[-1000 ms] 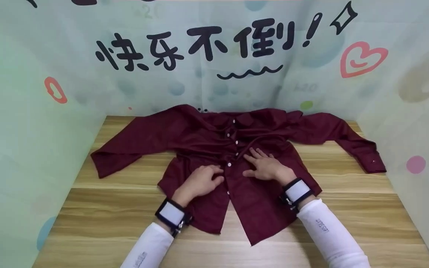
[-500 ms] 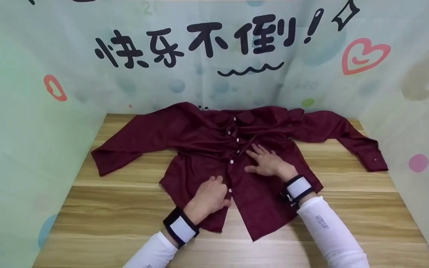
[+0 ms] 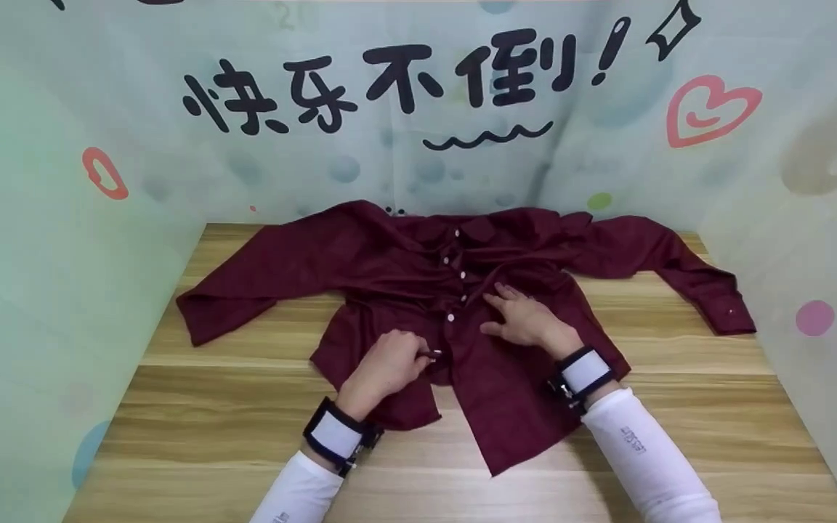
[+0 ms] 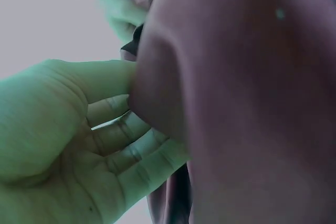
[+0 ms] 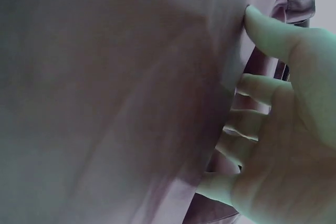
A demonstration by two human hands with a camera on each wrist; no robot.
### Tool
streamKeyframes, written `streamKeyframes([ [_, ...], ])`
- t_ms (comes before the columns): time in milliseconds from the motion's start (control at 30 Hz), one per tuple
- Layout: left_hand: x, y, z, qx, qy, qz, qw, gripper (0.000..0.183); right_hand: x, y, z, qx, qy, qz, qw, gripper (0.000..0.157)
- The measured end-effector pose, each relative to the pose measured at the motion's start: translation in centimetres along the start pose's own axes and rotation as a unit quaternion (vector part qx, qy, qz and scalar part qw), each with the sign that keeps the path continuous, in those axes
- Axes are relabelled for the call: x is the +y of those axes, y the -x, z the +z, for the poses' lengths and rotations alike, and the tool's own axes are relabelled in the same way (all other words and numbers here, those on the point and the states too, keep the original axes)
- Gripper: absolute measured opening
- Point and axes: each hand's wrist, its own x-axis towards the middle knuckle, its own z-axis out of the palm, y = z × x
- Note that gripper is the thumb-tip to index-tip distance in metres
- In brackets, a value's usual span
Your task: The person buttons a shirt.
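A dark maroon long-sleeved shirt (image 3: 295, 261) with white buttons lies front up, sleeves spread to both sides. Its body is wrinkled across the chest, and the front parts below the lower buttons. My left hand (image 3: 387, 365) pinches the edge of the left front panel, lifting a fold with a button beside the thumb. Seen from the left wrist, the cloth passes between the thumb and the fingers (image 4: 139, 153). My right hand (image 3: 526, 319) rests on the right front panel with its fingers spread. In the right wrist view the straight fingers (image 5: 244, 124) lie against the cloth.
The shirt lies on a wood-grain table (image 3: 222, 414). A pale printed curtain (image 3: 360, 174) with black lettering stands close behind the collar. Similar curtain walls rise along the left and right table edges, and the right cuff (image 3: 731, 314) lies near the right one.
My left hand drew back toward the lower hem, took hold of the left panel's front edge, then moved up and left. That panel's lower corner has shifted upward. My right hand has stayed almost still.
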Motion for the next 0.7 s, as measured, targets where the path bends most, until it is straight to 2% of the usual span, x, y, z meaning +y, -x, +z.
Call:
streamKeyframes([
  [67,-0.2,-0.1,-0.4,0.004,0.018,-0.008,0.9998,0.005,-0.3,0.3,0.2,0.050,-0.016,-0.013,0.999,0.061],
  [133,-0.3,-0.1,-0.8,0.010,0.030,-0.014,0.9994,0.005,-0.8,0.8,0.3,0.116,-0.043,-0.021,0.992,0.049],
  [233,-0.5,-0.3,-1.4,0.018,0.041,-0.017,0.9988,0.005,-1.9,1.7,0.4,0.201,-0.113,-0.021,0.973,0.034],
  [300,-0.6,-0.3,-1.6,0.025,0.043,-0.020,0.9986,0.005,-2.7,2.4,0.5,0.218,-0.182,-0.025,0.958,0.027],
  [333,-0.6,-0.4,-1.7,0.028,0.044,-0.021,0.9984,0.006,-3.2,2.8,0.5,0.208,-0.232,-0.030,0.950,0.027],
  [400,-0.7,-0.4,-1.9,0.035,0.046,-0.025,0.9980,0.007,-4.0,3.3,0.7,0.161,-0.339,-0.039,0.926,0.029],
  [500,-0.8,-0.5,-2.0,0.047,0.046,-0.031,0.9974,0.007,-5.1,3.8,1.0,0.066,-0.468,-0.036,0.881,0.036],
  [533,-0.8,-0.6,-2.0,0.052,0.047,-0.032,0.9970,0.007,-5.4,3.9,1.2,0.039,-0.497,-0.029,0.867,0.039],
  [567,-0.8,-0.6,-2.0,0.056,0.048,-0.035,0.9967,0.007,-5.6,3.9,1.4,0.017,-0.513,-0.023,0.858,0.041],
  [700,-0.7,-0.6,-1.8,0.070,0.051,-0.042,0.9954,0.008,-6.1,3.4,2.4,-0.044,-0.553,0.000,0.832,0.049],
])
